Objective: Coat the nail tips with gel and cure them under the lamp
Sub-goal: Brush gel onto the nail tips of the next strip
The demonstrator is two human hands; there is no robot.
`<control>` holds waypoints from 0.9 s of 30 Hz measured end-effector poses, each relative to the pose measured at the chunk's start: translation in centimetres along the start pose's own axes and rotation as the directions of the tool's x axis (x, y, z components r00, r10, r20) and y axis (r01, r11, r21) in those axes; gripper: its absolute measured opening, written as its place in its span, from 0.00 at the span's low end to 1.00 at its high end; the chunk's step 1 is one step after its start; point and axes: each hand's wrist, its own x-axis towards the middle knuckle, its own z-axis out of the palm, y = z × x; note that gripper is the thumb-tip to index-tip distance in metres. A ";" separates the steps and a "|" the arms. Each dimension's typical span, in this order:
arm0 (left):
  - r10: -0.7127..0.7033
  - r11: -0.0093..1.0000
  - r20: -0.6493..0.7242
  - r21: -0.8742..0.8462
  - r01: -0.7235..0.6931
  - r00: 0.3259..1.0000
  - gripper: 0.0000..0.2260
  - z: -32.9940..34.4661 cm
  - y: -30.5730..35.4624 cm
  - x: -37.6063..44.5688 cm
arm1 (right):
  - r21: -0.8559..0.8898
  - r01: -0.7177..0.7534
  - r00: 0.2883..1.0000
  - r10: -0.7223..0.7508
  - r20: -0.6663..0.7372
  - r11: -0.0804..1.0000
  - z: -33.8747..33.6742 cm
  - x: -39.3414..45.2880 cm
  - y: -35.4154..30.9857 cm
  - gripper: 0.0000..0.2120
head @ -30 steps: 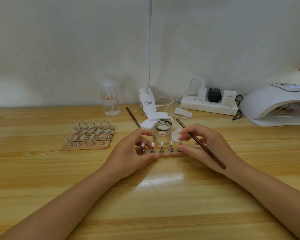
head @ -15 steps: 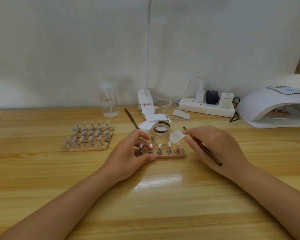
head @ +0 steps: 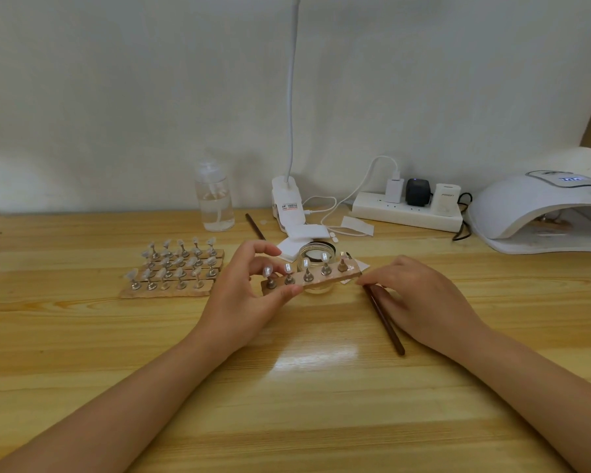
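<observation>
My left hand (head: 243,302) grips the left end of a wooden strip (head: 316,280) that carries several nail tips on metal stands. The strip is lifted off the table and tilted, its right end higher, in front of a small glass jar (head: 316,256). My right hand (head: 420,302) lies low on the table, fingers curled over the upper end of a brown brush (head: 388,327), fingertips close to the strip's right end. The white curing lamp (head: 533,206) stands at the far right, with a strip inside its opening.
More strips of nail tips (head: 174,268) lie to the left. A clear spray bottle (head: 215,203), a clip lamp base (head: 289,208), white pads (head: 304,233), a second brush (head: 255,227) and a power strip (head: 406,213) with plugs line the back by the wall.
My left hand has lifted the strip off the table and tilted it. My right hand has dropped to the table with the brush and moved back from the jar.
</observation>
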 end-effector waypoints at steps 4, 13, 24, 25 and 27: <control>0.013 1.000 -0.015 0.012 -0.013 1.000 0.18 0.0 0.1 -0.1 | 0.039 0.082 0.996 -0.083 0.030 0.996 -0.1 0.1 0.1 0.12; 0.013 1.000 -0.035 -0.018 -0.014 0.999 0.19 0.0 0.9 -0.1 | 0.047 0.138 0.989 -0.135 -0.055 0.989 -0.4 -0.1 0.2 0.16; 0.066 0.993 0.024 -0.098 -0.064 0.998 0.19 3.1 6.1 1.7 | 0.775 -0.302 0.844 0.534 -0.054 0.556 -3.1 1.4 1.2 0.12; 0.068 0.989 0.015 -0.129 -0.066 0.998 0.19 4.1 6.8 2.2 | 0.825 -0.321 0.809 0.588 -0.016 0.465 -3.7 1.5 1.7 0.12; 0.066 0.982 0.014 -0.178 -0.062 0.998 0.18 6.2 8.3 3.2 | 0.903 -0.331 0.758 0.646 0.083 0.272 -5.2 1.7 2.7 0.15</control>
